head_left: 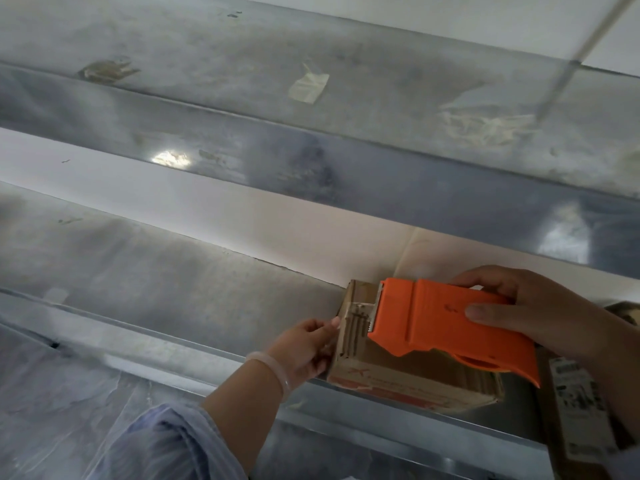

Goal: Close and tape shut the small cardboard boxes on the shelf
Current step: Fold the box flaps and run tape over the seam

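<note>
Dull grey metal shelving fills the view, with a white wall showing between the levels. On the upper shelf (207,46) lie stuck scraps of old tape (308,86). Low on the left, a pale blue sleeve (166,441) leads up to a wrist wearing a clear bracelet (273,368). The left hand (304,344) holds the left end of the small cardboard box (398,372), with bent fingers touching its upper corner. The box sits at the front edge of the lower shelf (173,271), flaps down, red print on its near side. An orange tape dispenser (446,323) rests on top, its toothed end at the box's left edge. The right hand (540,306) grips the dispenser, thumb on its near face and fingers over the far side. At the far right stands another box (581,410) bearing a white label.
</note>
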Demonstrator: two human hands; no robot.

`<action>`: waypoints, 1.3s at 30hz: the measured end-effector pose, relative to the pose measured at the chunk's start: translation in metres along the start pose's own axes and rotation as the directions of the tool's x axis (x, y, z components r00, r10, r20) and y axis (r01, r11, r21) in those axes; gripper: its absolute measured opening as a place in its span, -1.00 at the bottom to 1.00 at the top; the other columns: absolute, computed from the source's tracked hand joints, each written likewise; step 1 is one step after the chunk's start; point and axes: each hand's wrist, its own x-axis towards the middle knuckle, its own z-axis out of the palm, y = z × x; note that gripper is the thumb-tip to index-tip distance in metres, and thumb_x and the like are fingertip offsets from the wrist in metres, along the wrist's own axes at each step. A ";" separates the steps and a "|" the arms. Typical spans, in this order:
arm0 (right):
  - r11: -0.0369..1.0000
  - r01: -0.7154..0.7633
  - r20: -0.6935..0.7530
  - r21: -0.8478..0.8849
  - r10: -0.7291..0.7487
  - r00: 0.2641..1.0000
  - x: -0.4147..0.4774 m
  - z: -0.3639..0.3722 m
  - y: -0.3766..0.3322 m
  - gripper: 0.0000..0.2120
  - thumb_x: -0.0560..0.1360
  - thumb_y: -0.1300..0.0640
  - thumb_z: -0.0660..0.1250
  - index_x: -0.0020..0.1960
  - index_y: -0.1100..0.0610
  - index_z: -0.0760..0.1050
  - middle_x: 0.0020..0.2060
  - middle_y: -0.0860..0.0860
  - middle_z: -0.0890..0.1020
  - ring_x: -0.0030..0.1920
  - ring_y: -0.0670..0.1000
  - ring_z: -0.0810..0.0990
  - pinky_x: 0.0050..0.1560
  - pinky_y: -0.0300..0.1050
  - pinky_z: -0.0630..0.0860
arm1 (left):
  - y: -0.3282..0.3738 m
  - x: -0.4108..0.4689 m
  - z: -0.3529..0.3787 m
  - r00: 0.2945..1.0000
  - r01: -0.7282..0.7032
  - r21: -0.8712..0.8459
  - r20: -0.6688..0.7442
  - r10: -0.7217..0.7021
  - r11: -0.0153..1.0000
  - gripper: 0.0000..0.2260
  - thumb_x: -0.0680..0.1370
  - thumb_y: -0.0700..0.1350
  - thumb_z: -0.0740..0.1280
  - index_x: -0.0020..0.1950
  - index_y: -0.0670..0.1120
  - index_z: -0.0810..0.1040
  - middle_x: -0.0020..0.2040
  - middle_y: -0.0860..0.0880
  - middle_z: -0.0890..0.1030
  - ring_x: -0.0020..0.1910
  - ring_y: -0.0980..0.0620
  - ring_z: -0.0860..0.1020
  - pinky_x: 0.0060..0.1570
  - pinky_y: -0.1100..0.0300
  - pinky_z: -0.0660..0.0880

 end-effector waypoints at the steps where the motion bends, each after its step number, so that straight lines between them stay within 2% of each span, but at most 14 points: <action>1: 1.000 0.002 -0.003 0.001 -0.002 1.000 0.000 0.000 0.000 -0.40 -0.03 -0.44 0.49 -0.01 -0.32 0.60 -0.06 -0.09 0.71 -0.08 -0.05 0.70 -0.22 -0.23 0.59 | -0.002 0.000 0.001 1.000 0.018 -0.043 0.006 -0.018 0.999 -0.68 0.45 -0.01 0.42 0.03 -0.22 0.48 -0.11 -0.20 0.59 -0.15 -0.10 0.56 -0.34 0.14 0.60; 4: 1.000 -0.003 -0.010 0.014 0.003 1.000 -0.001 0.001 0.001 -0.54 0.09 -0.31 0.44 -0.01 -0.32 0.60 -0.04 -0.10 0.70 -0.07 -0.04 0.70 -0.19 -0.21 0.59 | -0.001 0.001 0.000 0.999 0.035 -0.082 0.024 -0.034 0.996 -0.62 0.39 -0.02 0.45 0.07 -0.23 0.51 -0.06 -0.22 0.59 -0.11 -0.13 0.55 -0.32 0.12 0.60; 7: 1.000 0.002 -0.016 -0.003 -0.002 1.000 -0.002 0.001 0.003 -0.48 0.07 -0.37 0.46 0.02 -0.31 0.60 -0.03 -0.10 0.70 -0.05 -0.04 0.70 -0.16 -0.19 0.57 | 0.002 0.000 -0.003 0.998 0.046 -0.098 0.042 -0.042 0.994 -0.72 0.45 -0.14 0.43 0.07 -0.25 0.50 -0.12 -0.21 0.64 -0.20 -0.09 0.63 -0.33 0.13 0.59; 9: 1.000 0.002 -0.025 -0.001 -0.002 1.000 -0.001 0.001 0.003 -0.49 0.07 -0.35 0.46 0.01 -0.30 0.60 -0.04 -0.10 0.70 -0.06 -0.05 0.70 -0.17 -0.21 0.58 | 0.002 0.001 -0.005 0.999 0.034 -0.048 0.027 -0.033 0.998 -0.73 0.47 -0.25 0.42 0.14 -0.27 0.50 -0.08 -0.24 0.66 -0.16 -0.13 0.67 -0.26 0.11 0.61; 11: 1.000 0.005 -0.030 -0.003 -0.005 1.000 -0.001 0.002 0.003 -0.55 0.10 -0.29 0.44 -0.01 -0.32 0.60 -0.05 -0.13 0.70 -0.07 -0.08 0.69 -0.19 -0.27 0.57 | 0.000 0.003 -0.006 0.999 -0.008 0.038 -0.034 0.010 0.999 -0.77 0.51 -0.31 0.39 0.15 -0.27 0.51 -0.03 -0.26 0.67 -0.10 -0.17 0.68 -0.16 0.05 0.63; 14: 1.000 -0.006 -0.035 -0.012 0.005 0.999 -0.001 0.002 0.003 -0.64 0.20 -0.18 0.48 0.00 -0.32 0.60 -0.05 -0.14 0.70 -0.08 -0.10 0.69 -0.19 -0.25 0.56 | -0.006 0.006 -0.006 0.973 -0.067 0.267 -0.195 0.121 0.962 -0.79 0.50 -0.22 0.44 0.11 -0.15 0.54 0.05 -0.19 0.66 0.00 -0.17 0.66 0.02 -0.09 0.63; 16: 1.000 -0.004 -0.043 -0.017 0.003 0.999 -0.002 0.002 0.003 -0.67 0.22 -0.15 0.47 -0.02 -0.32 0.60 -0.07 -0.15 0.70 -0.09 -0.11 0.69 -0.20 -0.29 0.55 | -0.012 0.005 -0.005 0.936 -0.069 0.496 -0.268 0.228 0.865 -0.74 0.50 -0.19 0.45 0.17 -0.05 0.54 0.06 -0.08 0.63 0.03 -0.10 0.63 0.05 -0.07 0.62; 18: 1.000 -0.003 -0.053 -0.022 0.002 0.999 -0.002 0.002 0.003 -0.65 0.20 -0.18 0.47 -0.01 -0.34 0.59 -0.07 -0.16 0.70 -0.10 -0.12 0.69 -0.20 -0.29 0.55 | -0.017 0.003 -0.001 0.898 -0.114 0.609 -0.275 0.344 0.785 -0.65 0.55 -0.24 0.37 0.31 -0.03 0.50 0.07 0.01 0.58 0.07 -0.04 0.60 0.10 -0.03 0.60; 22: 0.999 -0.002 -0.044 -0.050 0.000 0.999 -0.003 0.002 0.005 -0.53 0.11 -0.34 0.41 0.02 -0.37 0.56 -0.06 -0.19 0.69 -0.08 -0.14 0.68 -0.15 -0.25 0.53 | -0.004 -0.015 0.027 0.804 -0.369 0.430 -0.297 0.515 0.824 -0.66 0.66 -0.15 0.18 0.45 0.00 0.39 0.22 0.03 0.57 0.22 0.00 0.55 0.30 -0.04 0.47; 26: 0.998 0.005 -0.040 -0.060 -0.008 0.999 -0.003 0.001 0.007 -0.51 0.11 -0.36 0.40 0.05 -0.38 0.56 -0.02 -0.21 0.69 -0.05 -0.15 0.68 -0.09 -0.23 0.53 | 0.015 -0.022 0.056 0.879 -0.409 0.263 -0.145 0.455 0.874 -0.56 0.56 0.21 0.21 0.43 0.15 0.41 0.12 -0.10 0.66 0.10 -0.12 0.64 0.19 -0.16 0.54; 32: 0.998 -0.010 -0.090 -0.067 0.004 0.996 -0.005 0.000 0.013 -0.39 0.11 -0.36 0.40 0.13 -0.21 0.59 -0.01 -0.12 0.70 -0.05 -0.12 0.68 -0.01 -0.13 0.57 | 0.008 -0.030 0.059 0.879 -0.470 0.293 0.066 0.473 0.833 -0.63 0.71 -0.04 0.06 0.49 0.26 0.15 0.22 -0.08 0.55 0.22 -0.10 0.54 0.29 -0.12 0.47; 35: 0.998 -0.015 -0.096 -0.068 0.009 0.995 -0.005 -0.001 0.014 -0.34 0.10 -0.37 0.39 0.16 -0.17 0.58 -0.01 -0.10 0.70 -0.05 -0.11 0.68 -0.01 -0.15 0.56 | 0.006 -0.029 0.046 0.832 -0.542 0.497 0.203 0.516 0.678 -0.45 0.63 0.15 0.14 0.59 0.09 0.10 0.54 -0.11 0.26 0.52 -0.09 0.25 0.46 -0.08 0.27; 37: 0.998 -0.020 -0.093 -0.067 0.014 0.996 -0.005 -0.001 0.013 -0.35 0.11 -0.34 0.41 0.17 -0.16 0.58 0.00 -0.10 0.69 -0.04 -0.12 0.68 -0.03 -0.18 0.55 | 0.009 -0.033 0.037 0.758 -0.610 0.665 0.332 0.561 0.431 -0.47 0.62 0.07 0.12 0.59 0.10 0.10 0.61 0.11 0.03 0.57 0.16 0.04 0.51 0.08 0.15; 39: 0.998 -0.026 -0.097 -0.063 0.020 0.995 -0.005 -0.001 0.012 -0.43 0.19 -0.25 0.44 0.18 -0.14 0.58 0.01 -0.08 0.69 -0.05 -0.14 0.67 -0.04 -0.22 0.54 | 0.015 -0.037 0.030 0.688 -0.621 0.777 0.479 0.545 0.100 -0.41 0.57 0.02 0.10 0.60 0.08 0.05 0.61 0.18 -0.05 0.57 0.22 -0.08 0.54 0.12 0.08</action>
